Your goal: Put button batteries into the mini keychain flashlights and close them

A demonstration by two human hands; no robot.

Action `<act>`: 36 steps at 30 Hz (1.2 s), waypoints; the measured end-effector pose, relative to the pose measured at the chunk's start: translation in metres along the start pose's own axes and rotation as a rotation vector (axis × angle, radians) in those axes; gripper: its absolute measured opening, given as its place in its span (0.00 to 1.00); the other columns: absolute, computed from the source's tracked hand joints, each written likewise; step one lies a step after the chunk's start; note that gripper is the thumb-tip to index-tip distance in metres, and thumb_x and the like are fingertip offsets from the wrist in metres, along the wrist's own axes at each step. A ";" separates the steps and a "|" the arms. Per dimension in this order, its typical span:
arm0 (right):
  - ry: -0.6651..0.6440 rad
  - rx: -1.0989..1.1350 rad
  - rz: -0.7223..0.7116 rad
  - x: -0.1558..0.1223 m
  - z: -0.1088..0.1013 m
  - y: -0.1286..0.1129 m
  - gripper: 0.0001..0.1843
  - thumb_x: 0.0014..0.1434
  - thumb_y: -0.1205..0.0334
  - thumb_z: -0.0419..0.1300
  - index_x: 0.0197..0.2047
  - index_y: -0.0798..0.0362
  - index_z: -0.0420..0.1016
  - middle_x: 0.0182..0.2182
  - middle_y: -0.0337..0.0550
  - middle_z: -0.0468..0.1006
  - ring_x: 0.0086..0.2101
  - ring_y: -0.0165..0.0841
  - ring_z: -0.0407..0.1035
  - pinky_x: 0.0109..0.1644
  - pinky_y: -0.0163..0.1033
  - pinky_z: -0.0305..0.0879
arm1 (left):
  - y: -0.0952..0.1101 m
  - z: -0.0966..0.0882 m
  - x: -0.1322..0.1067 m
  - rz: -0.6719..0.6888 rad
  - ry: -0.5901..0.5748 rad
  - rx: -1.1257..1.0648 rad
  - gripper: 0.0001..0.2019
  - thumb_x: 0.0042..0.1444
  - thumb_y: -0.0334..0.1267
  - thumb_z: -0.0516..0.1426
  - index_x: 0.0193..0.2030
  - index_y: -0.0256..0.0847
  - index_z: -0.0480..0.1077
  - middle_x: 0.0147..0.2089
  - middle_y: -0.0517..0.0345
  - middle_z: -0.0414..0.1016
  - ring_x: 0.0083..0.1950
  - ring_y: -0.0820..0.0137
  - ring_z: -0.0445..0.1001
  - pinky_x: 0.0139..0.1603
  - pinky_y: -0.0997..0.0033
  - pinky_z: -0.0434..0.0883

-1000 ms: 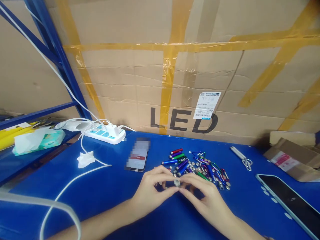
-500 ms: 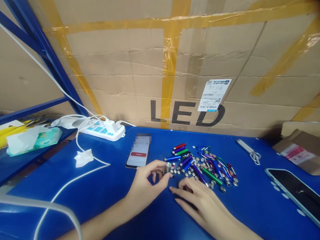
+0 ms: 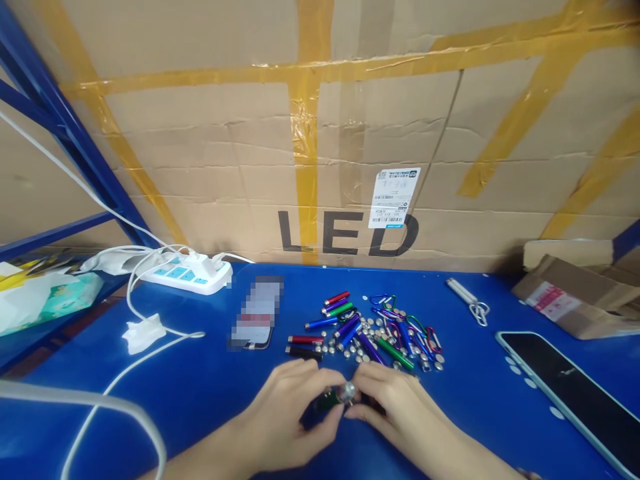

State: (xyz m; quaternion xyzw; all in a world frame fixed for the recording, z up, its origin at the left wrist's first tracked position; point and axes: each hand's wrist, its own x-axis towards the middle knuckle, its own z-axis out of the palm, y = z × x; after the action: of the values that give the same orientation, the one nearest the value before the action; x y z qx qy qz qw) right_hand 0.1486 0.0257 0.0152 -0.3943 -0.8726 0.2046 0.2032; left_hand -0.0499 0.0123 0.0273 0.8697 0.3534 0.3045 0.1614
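Note:
Low in the middle, my left hand [image 3: 293,410] is closed around a small green flashlight [image 3: 329,400], whose body is mostly hidden in the fingers. Its silver end [image 3: 349,392] points to the right, between my two hands. My right hand [image 3: 393,407] is closed in a pinch right at that silver end; what its fingertips hold is hidden. Just beyond the hands lie a red flashlight [image 3: 306,340] and a black flashlight [image 3: 303,352]. Further right is a heap of coloured flashlights [image 3: 395,353], carabiner clips [image 3: 417,325] and loose silver button cells [image 3: 367,323].
A phone [image 3: 257,313] lies left of the heap, a larger phone [image 3: 570,393] on the right. A power strip [image 3: 190,272] with white cables stands back left. A big carton [image 3: 225,167] walls off the back; a smaller box [image 3: 565,297] stands right.
My left hand has brought the green flashlight down toward me. My right hand has moved left from beside the heap to meet its silver end. The camera view has shifted slightly.

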 end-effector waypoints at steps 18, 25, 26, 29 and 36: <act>0.567 0.030 -0.341 -0.013 -0.029 0.003 0.08 0.54 0.72 0.61 0.38 0.53 0.76 0.30 0.41 0.80 0.29 0.28 0.74 0.33 0.29 0.73 | -0.004 0.032 0.009 -0.265 -0.159 -0.340 0.08 0.64 0.39 0.42 0.42 0.42 0.59 0.24 0.66 0.60 0.23 0.76 0.58 0.25 0.78 0.54; 0.511 -0.032 -0.387 -0.017 -0.023 0.012 0.13 0.55 0.74 0.60 0.44 0.53 0.75 0.33 0.42 0.80 0.31 0.29 0.74 0.33 0.31 0.73 | -0.009 0.033 0.005 -0.047 -0.083 -0.248 0.07 0.64 0.36 0.43 0.46 0.44 0.60 0.29 0.63 0.71 0.26 0.74 0.68 0.28 0.80 0.62; 0.506 -0.028 -0.386 -0.017 -0.021 0.013 0.14 0.56 0.73 0.59 0.45 0.53 0.75 0.33 0.42 0.80 0.31 0.28 0.74 0.33 0.30 0.72 | -0.010 0.033 0.005 -0.035 -0.082 -0.238 0.07 0.64 0.36 0.43 0.46 0.44 0.60 0.30 0.62 0.71 0.26 0.74 0.69 0.28 0.80 0.62; 0.508 -0.010 -0.384 -0.018 -0.018 0.013 0.14 0.58 0.72 0.57 0.46 0.53 0.75 0.34 0.43 0.80 0.30 0.28 0.74 0.32 0.29 0.72 | -0.010 0.034 0.004 -0.030 -0.097 -0.221 0.07 0.65 0.37 0.43 0.45 0.44 0.60 0.30 0.61 0.72 0.27 0.74 0.70 0.29 0.80 0.64; 0.486 0.109 -0.362 -0.014 -0.020 0.002 0.09 0.54 0.73 0.60 0.38 0.54 0.76 0.30 0.41 0.79 0.28 0.27 0.74 0.31 0.27 0.72 | -0.010 0.034 0.005 0.037 -0.088 -0.215 0.10 0.66 0.39 0.41 0.46 0.42 0.60 0.30 0.60 0.73 0.26 0.74 0.71 0.28 0.80 0.65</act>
State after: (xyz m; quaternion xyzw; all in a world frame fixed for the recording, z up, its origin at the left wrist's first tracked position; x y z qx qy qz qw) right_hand 0.1684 0.0198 0.0282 -0.2583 -0.8422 0.1112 0.4599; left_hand -0.0307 0.0210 -0.0016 0.8662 0.2951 0.3052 0.2635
